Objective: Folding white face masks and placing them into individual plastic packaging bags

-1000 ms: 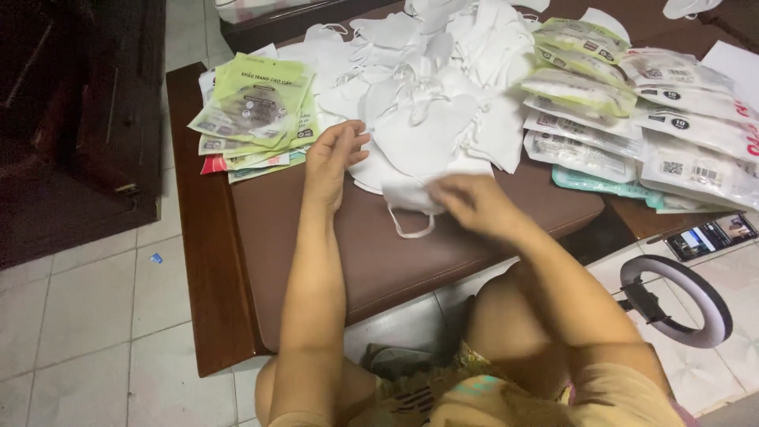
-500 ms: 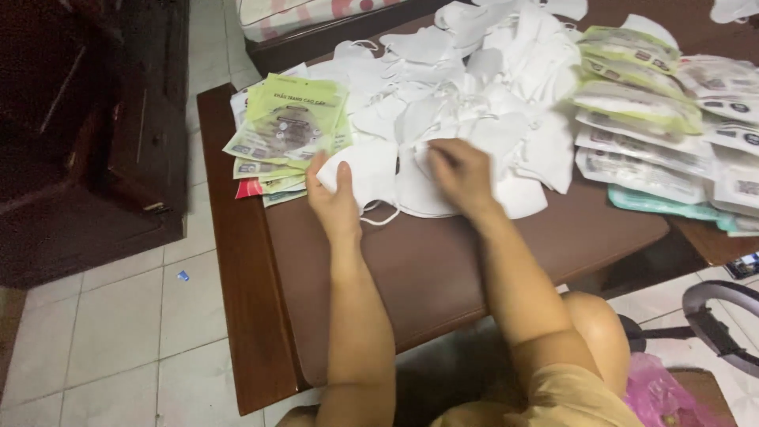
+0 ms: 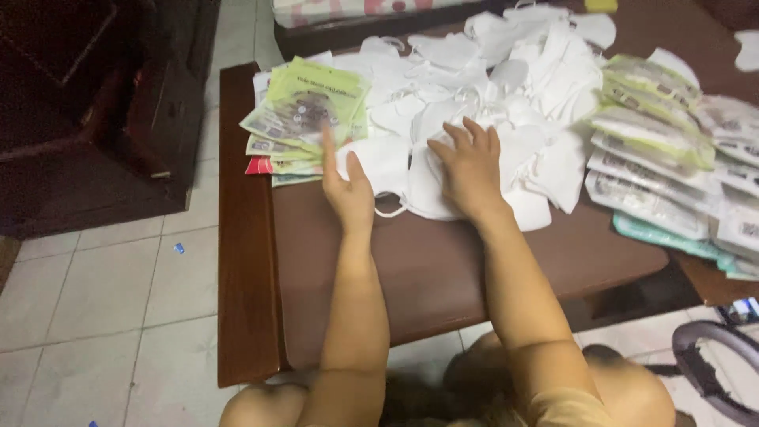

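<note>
— Pressing flat, that right hand (image 3: pixel 472 170): palm down and fingers spread on a white face mask (image 3: pixel 427 190) at the near edge of the pile, not clenched around anything.

— And the other one?

— The left hand (image 3: pixel 348 190) stands on its edge, fingers straight, released too. It lies against a second white mask (image 3: pixel 383 162) on one side, with its fingertips reaching the green packets (image 3: pixel 304 111) on the other. Nothing is gripped by either.

— So where are the masks exactly?

— Middle of the frame, on the brown table (image 3: pixel 443 269), an ear loop hanging off toward the bare wood. The flat hand seems to pin the mask so it stays smooth.

— Behind them?

— A loose heap of white masks (image 3: pixel 506 79) fills the upper centre, unsorted. The packets sit stacked at upper left, close to the table's edge, handy for that hand. Sealed packs (image 3: pixel 656 158) overlap in rows at the right, apart from the loose ones.

— Below?

— Tiled floor (image 3: pixel 103 300) at lower left.
</note>
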